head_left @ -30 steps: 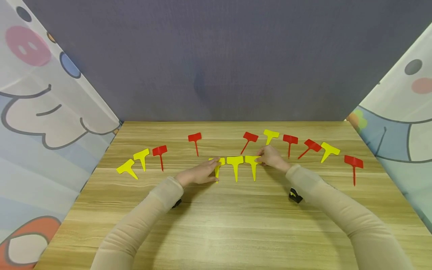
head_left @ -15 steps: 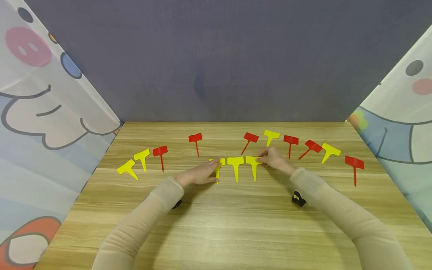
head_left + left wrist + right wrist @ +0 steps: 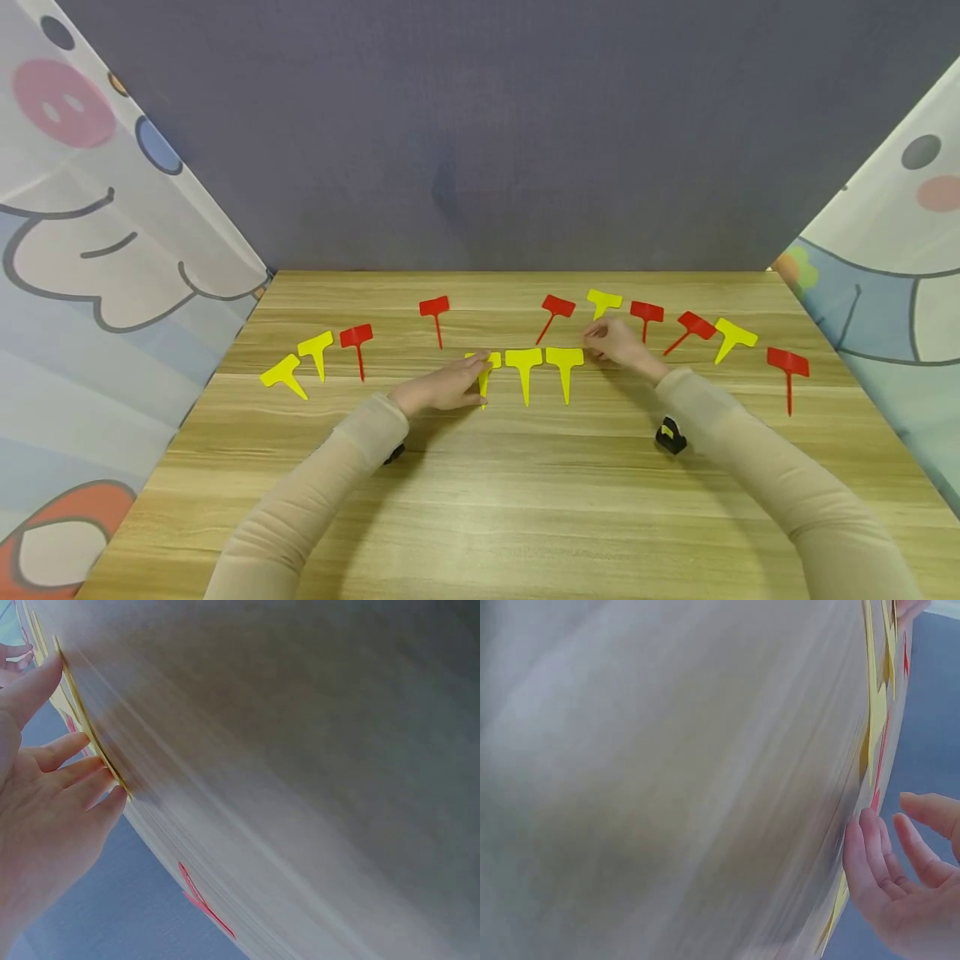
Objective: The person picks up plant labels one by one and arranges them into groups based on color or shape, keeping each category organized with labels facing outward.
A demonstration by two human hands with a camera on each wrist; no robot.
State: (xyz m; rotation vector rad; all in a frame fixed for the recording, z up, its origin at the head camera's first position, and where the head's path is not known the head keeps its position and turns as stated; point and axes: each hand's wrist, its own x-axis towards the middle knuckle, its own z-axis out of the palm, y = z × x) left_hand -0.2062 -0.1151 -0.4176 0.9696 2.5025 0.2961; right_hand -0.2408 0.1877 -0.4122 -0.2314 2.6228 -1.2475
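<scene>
In the head view my left hand rests on the leftmost yellow plant label of a middle row, partly covering it. Its fingers lie at the T-shaped head and the thumb near the stem's tip; the left wrist view shows the fingertips against the label's edge. A middle yellow plant label and a right yellow plant label lie beside it, stems toward me. Just right of this last one, my right hand hovers apart from it, fingers loosely bent and holding nothing.
Behind and beside the row lie red plant labels and other yellow plant labels, several to the right and left. A grey panel rises at the table's back edge. Cartoon-printed cloths hang at both sides.
My right hand has let go of the right yellow plant label and moved slightly up and to the right. The left hand stays on its label.
</scene>
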